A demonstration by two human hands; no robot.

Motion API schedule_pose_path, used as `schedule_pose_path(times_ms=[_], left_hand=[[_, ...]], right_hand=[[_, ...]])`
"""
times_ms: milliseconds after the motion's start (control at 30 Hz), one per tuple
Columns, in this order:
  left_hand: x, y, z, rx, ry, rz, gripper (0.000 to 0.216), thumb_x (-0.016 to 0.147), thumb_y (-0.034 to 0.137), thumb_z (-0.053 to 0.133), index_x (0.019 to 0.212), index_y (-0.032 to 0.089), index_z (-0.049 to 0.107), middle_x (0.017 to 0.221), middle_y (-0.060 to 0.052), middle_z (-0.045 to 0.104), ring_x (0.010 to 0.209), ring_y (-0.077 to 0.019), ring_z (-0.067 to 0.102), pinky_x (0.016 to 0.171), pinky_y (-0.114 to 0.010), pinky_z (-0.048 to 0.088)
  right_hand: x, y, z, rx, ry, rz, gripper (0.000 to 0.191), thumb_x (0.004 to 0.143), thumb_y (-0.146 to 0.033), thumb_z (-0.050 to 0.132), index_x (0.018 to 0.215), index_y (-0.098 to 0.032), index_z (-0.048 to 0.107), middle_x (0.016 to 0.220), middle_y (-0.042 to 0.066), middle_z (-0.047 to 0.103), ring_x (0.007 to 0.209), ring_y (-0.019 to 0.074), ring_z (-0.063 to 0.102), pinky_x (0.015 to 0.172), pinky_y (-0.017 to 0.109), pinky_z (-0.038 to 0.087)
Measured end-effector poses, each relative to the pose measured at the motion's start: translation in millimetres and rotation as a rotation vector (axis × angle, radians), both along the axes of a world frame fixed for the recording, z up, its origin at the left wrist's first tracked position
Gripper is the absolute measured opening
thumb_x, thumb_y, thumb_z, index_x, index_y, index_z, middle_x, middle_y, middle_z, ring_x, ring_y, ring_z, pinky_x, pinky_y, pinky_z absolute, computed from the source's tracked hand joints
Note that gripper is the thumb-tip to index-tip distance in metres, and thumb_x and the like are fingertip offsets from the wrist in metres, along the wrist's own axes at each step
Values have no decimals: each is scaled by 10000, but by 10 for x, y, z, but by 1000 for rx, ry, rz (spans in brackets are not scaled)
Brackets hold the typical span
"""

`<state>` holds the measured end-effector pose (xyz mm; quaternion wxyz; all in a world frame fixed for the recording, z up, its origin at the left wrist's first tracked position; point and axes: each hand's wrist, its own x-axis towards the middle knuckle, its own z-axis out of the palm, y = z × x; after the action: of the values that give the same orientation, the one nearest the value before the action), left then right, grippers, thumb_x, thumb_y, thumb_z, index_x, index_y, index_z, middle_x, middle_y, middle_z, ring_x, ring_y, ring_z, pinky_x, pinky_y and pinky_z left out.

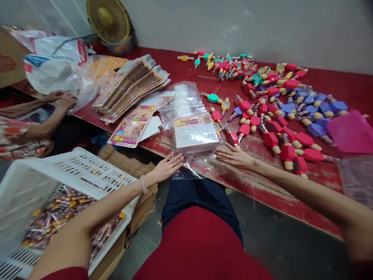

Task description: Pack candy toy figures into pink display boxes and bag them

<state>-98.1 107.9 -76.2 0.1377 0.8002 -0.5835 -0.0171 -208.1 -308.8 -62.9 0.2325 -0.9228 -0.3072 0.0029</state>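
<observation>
A printed cardboard box (196, 134) lies at the table's front edge on or inside a clear plastic bag (186, 103), whose loose film spreads behind it and hangs over the edge in front. My left hand (168, 166) reaches to the box's near left corner with fingers stretched out, at the film. On the other side, my right hand (235, 157) lies with fingers extended beside the near right corner, next to several small red toys (231, 136). Neither hand wraps round anything that I can see. Flat printed cards (126, 130) lie left of the box.
A stack of folded printed cartons (131, 87) stands at the back left. Red, blue, green and yellow toys (287, 153) cover the right side, near a pink sheet (351, 132). A white crate (96, 167) of wrapped pieces stands at lower left. Another person's hands (65, 102) work at far left.
</observation>
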Motion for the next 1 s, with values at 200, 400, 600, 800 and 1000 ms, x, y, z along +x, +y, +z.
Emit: schedule_pose_path(times_ms=[200,400,600,800,1000], left_hand=[[-47,104,-55,-305,108,191,342,1025,266,420,1070,186,749,1075,-97,784,1048,-204,725,1062,-450,497],[-524,69,135,-627,579,759,569,1043,473,334,735,195,722,722,-69,749,722,-191,704,771,-340,549],[-754,-184,52,-727,1019,1205,490,860,589,611,600,175,648,551,-35,653,557,-158,609,636,-276,475],[-691,-456,-243,-1039,1020,1364,430,649,552,762,767,173,598,707,5,622,662,-124,570,687,-267,479],[-443,-241,-416,-838,1197,1320,544,496,447,825,938,174,663,927,-64,690,886,-241,658,865,-400,535]], right_hand=[[-351,269,-144,234,-141,-326,316,1057,-385,435,1065,-261,725,1039,31,766,941,222,709,1137,542,409],[-744,744,49,665,13,-948,513,1032,-621,401,802,-231,641,645,32,683,678,221,632,722,368,511],[-753,1019,-188,1288,161,-1452,539,562,-655,867,693,-184,643,563,-14,568,529,145,492,508,268,375],[-708,1135,-536,1288,487,-1461,545,478,-635,836,603,-211,516,601,-11,539,599,159,495,546,284,414],[-409,1205,-274,1371,483,-1348,666,464,-691,795,869,-207,581,735,-2,579,658,174,517,577,292,413]])
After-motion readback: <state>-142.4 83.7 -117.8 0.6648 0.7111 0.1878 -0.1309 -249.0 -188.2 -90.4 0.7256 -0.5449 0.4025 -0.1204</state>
